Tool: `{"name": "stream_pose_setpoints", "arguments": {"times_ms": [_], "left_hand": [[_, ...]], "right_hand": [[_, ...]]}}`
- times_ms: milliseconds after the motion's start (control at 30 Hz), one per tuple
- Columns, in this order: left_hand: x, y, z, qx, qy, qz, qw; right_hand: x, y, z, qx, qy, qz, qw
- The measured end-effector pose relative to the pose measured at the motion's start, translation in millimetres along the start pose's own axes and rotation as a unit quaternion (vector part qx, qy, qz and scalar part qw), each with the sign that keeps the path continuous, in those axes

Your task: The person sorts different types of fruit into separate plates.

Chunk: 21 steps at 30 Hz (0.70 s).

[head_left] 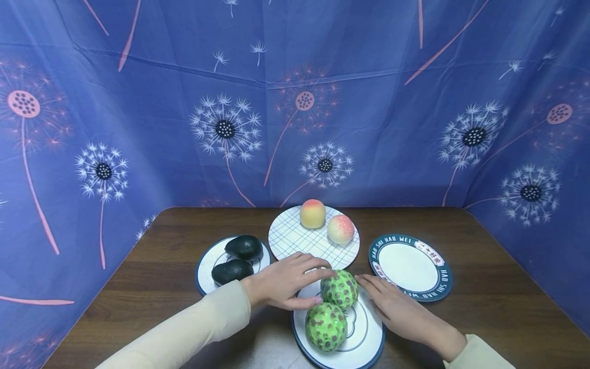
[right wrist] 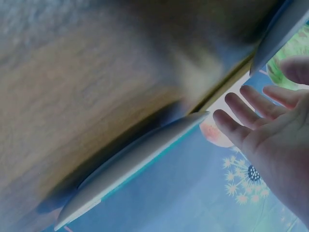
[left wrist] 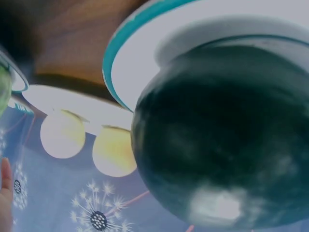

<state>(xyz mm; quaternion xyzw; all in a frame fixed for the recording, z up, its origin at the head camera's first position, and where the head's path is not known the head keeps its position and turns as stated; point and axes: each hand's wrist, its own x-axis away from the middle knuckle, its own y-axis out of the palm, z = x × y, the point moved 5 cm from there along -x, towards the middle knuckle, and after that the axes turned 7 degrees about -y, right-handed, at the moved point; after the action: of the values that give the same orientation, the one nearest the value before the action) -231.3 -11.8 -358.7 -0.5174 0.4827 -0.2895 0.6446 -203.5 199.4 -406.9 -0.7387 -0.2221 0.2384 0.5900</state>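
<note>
Two round green fruits with dark spots lie on a blue-rimmed white plate: the upper fruit (head_left: 339, 289) and the lower fruit (head_left: 325, 327). My left hand (head_left: 290, 281) reaches in from the left, its fingertips by the top of the upper fruit and its thumb between the two. Beside the upper fruit's right side is my right hand (head_left: 401, 307), fingers extended and palm inward. The right wrist view shows that hand (right wrist: 280, 135) with loosely straight fingers near a green fruit (right wrist: 287, 50). Whether either hand presses on the fruit is hard to tell.
Under my left forearm's far side, a plate (head_left: 203, 277) bears two dark green avocados (head_left: 244, 247), one large in the left wrist view. Behind, a checkered plate (head_left: 288, 241) carries two peaches (head_left: 313, 213). At right lies a bare green-rimmed plate (head_left: 410, 267). A blue cloth (head_left: 392, 133) hangs behind.
</note>
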Motion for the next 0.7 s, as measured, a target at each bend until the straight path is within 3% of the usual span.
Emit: {"name": "stream_pose_setpoints", "arguments": {"times_ms": [133, 333, 700], "left_hand": [[-7.6, -0.8, -10.7, -0.008, -0.062, -0.011, 0.9980], [-20.8, 0.9, -25.8, -0.024, -0.147, -0.031, 0.9883], [-43.2, 6.1, -44.8, -0.102, -0.200, 0.001, 0.9745]], "right_hand": [[-0.5, -4.0, 3.0, 0.010, 0.006, 0.010, 1.000], [-0.5, -10.2, 10.2, 0.012, 0.024, 0.021, 0.999], [4.7, -30.9, 26.3, 0.039, 0.015, 0.087, 0.995]]}}
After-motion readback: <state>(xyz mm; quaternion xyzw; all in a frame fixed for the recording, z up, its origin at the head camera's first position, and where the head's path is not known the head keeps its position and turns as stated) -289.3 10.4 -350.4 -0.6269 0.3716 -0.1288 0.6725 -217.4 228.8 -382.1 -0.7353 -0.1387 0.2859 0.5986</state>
